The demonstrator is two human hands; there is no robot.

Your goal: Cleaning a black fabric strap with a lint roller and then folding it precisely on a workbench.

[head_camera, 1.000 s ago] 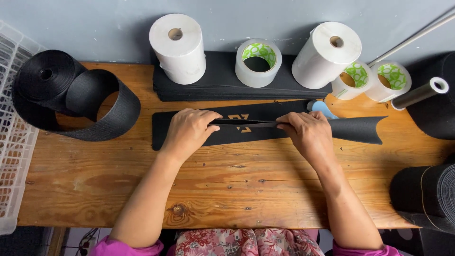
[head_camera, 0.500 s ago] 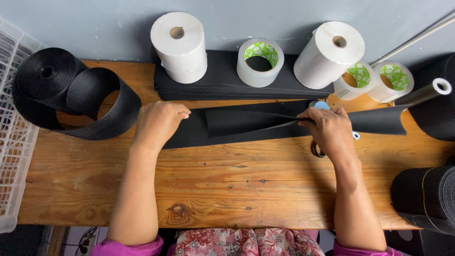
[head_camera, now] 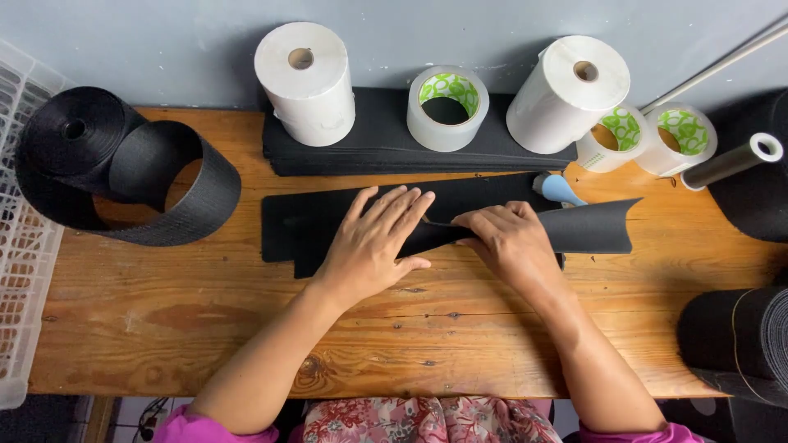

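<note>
Black fabric strip (head_camera: 328,221) looks light, floppy — left hand (head_camera: 373,242) presses it flat, fingers spread; right hand (head_camera: 509,242) pinches its folded edge on the desk (head_camera: 205,328).

No package, sign or screen is showing. The only printed labels are sitting inside three rolls of clear tape (head_camera: 420,123) along the back of the wooden table (head_camera: 205,328). Each one is a paper liner (head_camera: 447,84) curling round the inside of the core, white with green rounded shapes. One roll is lying on the stack of black sheets (head_camera: 369,152) at the middle. The other two (head_camera: 614,152) (head_camera: 657,156) are leaning side by side, touching, near the right end. Two big white paper rolls (head_camera: 308,98) (head_camera: 558,107) are flanking the middle tape roll; whether they are carrying blank labels cannot be told.
</note>
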